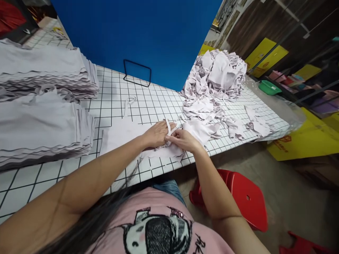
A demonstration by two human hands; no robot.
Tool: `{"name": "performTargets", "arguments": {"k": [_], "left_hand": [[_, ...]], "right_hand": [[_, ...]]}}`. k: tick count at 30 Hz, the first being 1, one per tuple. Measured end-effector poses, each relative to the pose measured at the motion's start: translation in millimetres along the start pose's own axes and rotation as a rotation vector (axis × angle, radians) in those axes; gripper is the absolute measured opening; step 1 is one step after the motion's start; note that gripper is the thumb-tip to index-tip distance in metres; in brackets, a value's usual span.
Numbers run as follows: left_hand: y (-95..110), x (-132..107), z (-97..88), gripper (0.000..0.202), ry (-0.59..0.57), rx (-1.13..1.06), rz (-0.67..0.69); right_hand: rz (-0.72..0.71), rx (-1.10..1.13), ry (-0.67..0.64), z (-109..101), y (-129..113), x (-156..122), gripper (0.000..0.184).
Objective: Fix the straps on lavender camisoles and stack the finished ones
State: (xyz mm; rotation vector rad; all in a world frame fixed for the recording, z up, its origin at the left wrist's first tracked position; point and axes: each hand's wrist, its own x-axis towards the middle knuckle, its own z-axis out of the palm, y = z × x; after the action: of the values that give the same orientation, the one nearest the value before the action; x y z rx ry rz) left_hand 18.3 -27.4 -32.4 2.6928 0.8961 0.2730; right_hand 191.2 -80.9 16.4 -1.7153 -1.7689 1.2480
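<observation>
Fabric stacks left, scrap pile right

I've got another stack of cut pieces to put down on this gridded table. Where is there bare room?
Bare grid shows between the folded stacks and the scrap heap, in front of the black wire stand; only a small strip lies there. Crowded: around the left hand and right hand on the flat piece, and the table's right side.

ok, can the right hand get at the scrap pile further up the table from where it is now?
Probably yes. The right hand pinches a white strip with the left hand. Loose scraps lie beside it, and the scrap pile lies beyond with nothing standing between. It would have to let go first.
</observation>
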Motion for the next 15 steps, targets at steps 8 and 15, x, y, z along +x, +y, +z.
{"name": "performTargets", "arguments": {"k": [8, 15], "left_hand": [[-0.4, -0.8, -0.1, 0.056, 0.011, -0.013, 0.004], [2.4, 0.1, -3.8, 0.056, -0.016, -0.023, -0.046]], "right_hand": [[-0.079, 0.305, 0.019, 11.4, 10.1, -10.6, 0.023], [0.003, 0.513, -0.141, 0.8, 18.2, -45.8, 0.028]]}}
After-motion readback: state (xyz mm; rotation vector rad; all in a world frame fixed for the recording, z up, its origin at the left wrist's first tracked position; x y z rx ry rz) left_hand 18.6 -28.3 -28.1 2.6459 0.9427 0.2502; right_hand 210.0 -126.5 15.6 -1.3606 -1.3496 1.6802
